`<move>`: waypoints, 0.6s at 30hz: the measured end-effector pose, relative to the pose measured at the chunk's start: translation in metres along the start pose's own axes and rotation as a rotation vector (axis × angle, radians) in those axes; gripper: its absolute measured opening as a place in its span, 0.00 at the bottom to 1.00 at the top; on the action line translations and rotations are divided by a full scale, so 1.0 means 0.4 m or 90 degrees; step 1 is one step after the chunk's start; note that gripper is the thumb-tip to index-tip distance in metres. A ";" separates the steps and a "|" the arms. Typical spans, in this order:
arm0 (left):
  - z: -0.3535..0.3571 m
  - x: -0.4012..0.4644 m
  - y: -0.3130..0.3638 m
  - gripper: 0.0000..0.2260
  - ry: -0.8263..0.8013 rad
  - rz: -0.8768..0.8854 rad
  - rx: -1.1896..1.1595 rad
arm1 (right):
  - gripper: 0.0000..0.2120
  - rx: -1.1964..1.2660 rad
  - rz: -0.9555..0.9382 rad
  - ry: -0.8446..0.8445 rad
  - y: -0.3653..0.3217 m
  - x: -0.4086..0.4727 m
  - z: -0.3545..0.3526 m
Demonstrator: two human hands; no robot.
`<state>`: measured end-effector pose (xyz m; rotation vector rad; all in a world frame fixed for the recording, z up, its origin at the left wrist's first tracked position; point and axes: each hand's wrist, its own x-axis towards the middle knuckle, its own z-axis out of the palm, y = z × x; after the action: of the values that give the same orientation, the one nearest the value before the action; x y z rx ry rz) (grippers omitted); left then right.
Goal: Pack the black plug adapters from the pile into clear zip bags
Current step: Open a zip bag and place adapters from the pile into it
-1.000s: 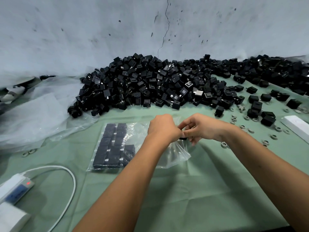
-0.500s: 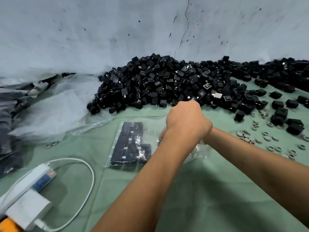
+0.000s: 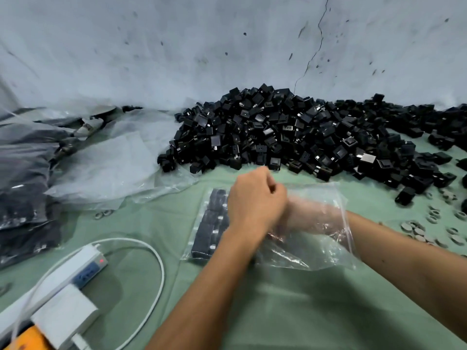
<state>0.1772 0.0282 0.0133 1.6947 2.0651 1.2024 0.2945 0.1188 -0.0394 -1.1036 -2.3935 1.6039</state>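
Note:
A big pile of black plug adapters [image 3: 290, 137] lies against the wall. In front of it a clear zip bag [image 3: 316, 251] rests on the green cloth. Rows of packed adapters [image 3: 212, 223] fill the bag's left end. My left hand [image 3: 255, 200] is closed in a fist over the middle of the bag and seems to pinch its upper film. My right hand [image 3: 310, 215] is inside the bag, blurred behind the plastic. Its fingertips are hidden under my left hand, so I cannot see what it holds.
A white power strip [image 3: 75, 269] with a looping cable [image 3: 156, 261] and a white charger block [image 3: 65, 317] sit at the near left. Loose clear plastic [image 3: 113, 168] and dark filled bags [image 3: 22, 198] lie farther left. Several grey rings [image 3: 424, 233] are scattered at the right.
My right hand has gone from the bag's mouth into the bag. My left hand moved over it, still closed. The view has swung to the left.

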 end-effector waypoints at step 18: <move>-0.024 0.109 -0.238 0.08 -0.082 0.087 0.159 | 0.08 0.015 -0.028 0.063 -0.001 0.017 0.034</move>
<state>0.0891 0.0622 -0.0325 1.9958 2.1228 0.8708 0.2836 0.1121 -0.0474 -1.0904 -2.3138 1.5226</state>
